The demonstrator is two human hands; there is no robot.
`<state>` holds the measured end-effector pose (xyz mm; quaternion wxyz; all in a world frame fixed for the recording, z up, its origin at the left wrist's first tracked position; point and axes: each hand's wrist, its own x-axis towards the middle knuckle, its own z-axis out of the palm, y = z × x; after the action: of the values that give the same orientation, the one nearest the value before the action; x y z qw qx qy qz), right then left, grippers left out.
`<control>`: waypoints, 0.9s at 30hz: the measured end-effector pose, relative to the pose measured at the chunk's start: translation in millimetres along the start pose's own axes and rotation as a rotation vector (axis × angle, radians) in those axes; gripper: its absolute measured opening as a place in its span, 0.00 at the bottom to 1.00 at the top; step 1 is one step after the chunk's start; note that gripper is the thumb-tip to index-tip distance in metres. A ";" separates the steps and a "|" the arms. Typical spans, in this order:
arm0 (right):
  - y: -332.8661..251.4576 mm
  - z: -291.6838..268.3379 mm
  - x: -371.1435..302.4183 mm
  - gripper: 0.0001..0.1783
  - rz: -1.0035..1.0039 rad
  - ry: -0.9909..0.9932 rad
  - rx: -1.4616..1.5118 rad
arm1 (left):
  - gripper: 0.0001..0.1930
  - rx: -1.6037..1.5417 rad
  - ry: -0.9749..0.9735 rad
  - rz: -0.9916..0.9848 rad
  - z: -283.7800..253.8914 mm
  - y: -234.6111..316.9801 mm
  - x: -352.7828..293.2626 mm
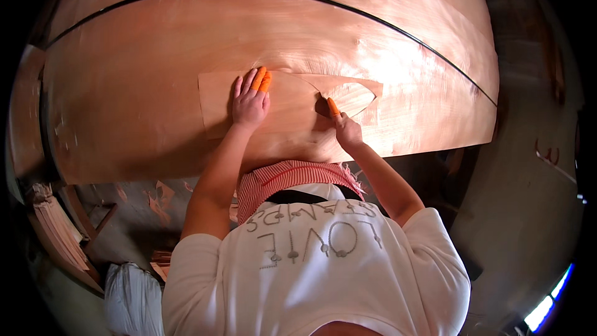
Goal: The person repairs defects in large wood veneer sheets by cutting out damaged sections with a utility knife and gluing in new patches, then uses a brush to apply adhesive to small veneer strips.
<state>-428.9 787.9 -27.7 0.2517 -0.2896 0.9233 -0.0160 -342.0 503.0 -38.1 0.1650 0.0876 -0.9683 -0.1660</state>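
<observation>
L hand (250,102) spread flat on veneer patch (217,102), R hand (346,129) fingers pressed together, orange-capped fingertip on patch edge

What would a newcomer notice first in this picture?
First, the large reddish-brown wood veneer sheet filling the upper half. At its centre lies a smaller pale veneer patch, pressed flat by the left hand with orange fingertip covers. The right hand touches a leaf-shaped cutout beside it.
</observation>
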 end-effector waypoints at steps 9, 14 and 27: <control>5.8 -46.6 24.3 0.38 0.075 0.306 0.327 | 0.22 0.082 -0.051 0.021 2.2 -0.2 -1.3; 14.6 -35.6 60.4 0.19 -0.056 0.536 0.113 | 0.23 0.092 -0.057 0.038 4.2 1.9 1.1; -51.5 -132.0 -35.0 0.09 -0.519 0.260 0.099 | 0.40 -0.088 0.116 -0.183 -0.1 0.8 2.2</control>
<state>-439.7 748.7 112.5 0.1324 -0.4990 0.8410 -0.1618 -344.1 503.3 -37.1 0.2089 0.1777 -0.9368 -0.2174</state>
